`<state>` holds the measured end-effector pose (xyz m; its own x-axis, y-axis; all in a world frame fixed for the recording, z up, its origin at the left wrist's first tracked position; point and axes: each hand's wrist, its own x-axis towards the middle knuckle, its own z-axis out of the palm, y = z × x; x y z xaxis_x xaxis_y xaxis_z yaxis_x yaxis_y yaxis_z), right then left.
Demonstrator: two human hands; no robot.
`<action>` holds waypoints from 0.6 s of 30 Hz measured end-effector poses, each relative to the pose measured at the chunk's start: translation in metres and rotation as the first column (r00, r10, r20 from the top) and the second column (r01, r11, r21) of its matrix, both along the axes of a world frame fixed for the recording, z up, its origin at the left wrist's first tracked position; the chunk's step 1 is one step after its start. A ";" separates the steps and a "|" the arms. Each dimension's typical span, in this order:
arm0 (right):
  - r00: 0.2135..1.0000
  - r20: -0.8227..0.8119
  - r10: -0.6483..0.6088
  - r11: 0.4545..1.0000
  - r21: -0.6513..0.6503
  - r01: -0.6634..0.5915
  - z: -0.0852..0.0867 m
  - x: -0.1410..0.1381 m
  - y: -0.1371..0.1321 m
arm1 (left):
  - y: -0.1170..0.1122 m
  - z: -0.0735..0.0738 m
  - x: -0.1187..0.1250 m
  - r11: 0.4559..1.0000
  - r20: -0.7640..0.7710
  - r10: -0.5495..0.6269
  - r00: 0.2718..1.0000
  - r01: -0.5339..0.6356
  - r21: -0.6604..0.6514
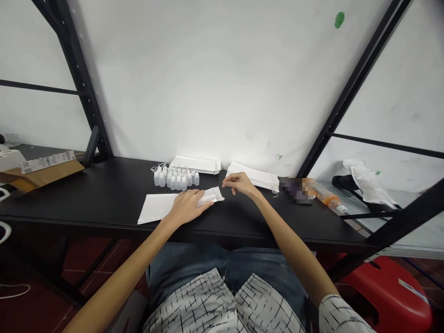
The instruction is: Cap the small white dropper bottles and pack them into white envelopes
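My left hand (189,205) rests palm down over a white packet (212,196), its thumb along the near side and its fingers over the top. The packet's right end sticks out past the hand, and the rest is covered. Left of it, partly under the hand, lies a flat white envelope-like sheet (156,206). My right hand (240,183) hovers just beyond the packet's right end, thumb and fingertips pinched together; anything between them is too small to make out. Several small translucent bottles (178,181) with thin white loops stand behind my left hand.
Two stacks of flat white packets, a left one (196,164) and a right one (253,176), lie against the wall. A bottle with an orange label (331,201) lies right on the black table (114,194). A cardboard box (45,169) is far left; a red stool (391,291) stands lower right.
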<state>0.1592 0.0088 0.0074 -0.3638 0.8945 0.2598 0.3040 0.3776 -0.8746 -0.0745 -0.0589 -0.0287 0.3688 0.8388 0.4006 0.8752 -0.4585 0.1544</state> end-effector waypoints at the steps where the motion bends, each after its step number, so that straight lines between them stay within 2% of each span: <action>1: 0.999 0.012 -0.032 0.999 0.034 0.031 0.003 -0.002 0.005 | 0.001 0.000 -0.003 1.000 0.001 0.007 1.000 -0.007 -0.006; 4: 0.993 0.078 -0.092 0.982 0.170 0.078 0.014 -0.019 0.024 | 0.003 0.001 -0.010 1.000 0.010 0.005 1.000 -0.005 -0.019; 6: 0.979 0.131 -0.156 0.952 0.283 0.114 0.021 -0.038 0.036 | 0.003 0.000 -0.012 1.000 0.013 -0.003 1.000 0.003 -0.021; 10: 0.916 0.292 -0.277 0.902 0.407 0.143 0.028 -0.078 0.048 | 0.002 -0.004 -0.014 1.000 -0.023 -0.030 0.999 0.030 0.001; 13: 0.866 0.378 -0.329 0.876 0.464 0.130 0.024 -0.098 0.049 | 0.002 -0.008 -0.013 0.996 -0.051 -0.070 0.996 0.073 0.051; 18: 0.836 0.448 -0.316 0.887 0.453 0.093 0.016 -0.113 0.047 | 0.004 -0.012 -0.012 0.994 -0.095 -0.077 0.993 0.084 0.068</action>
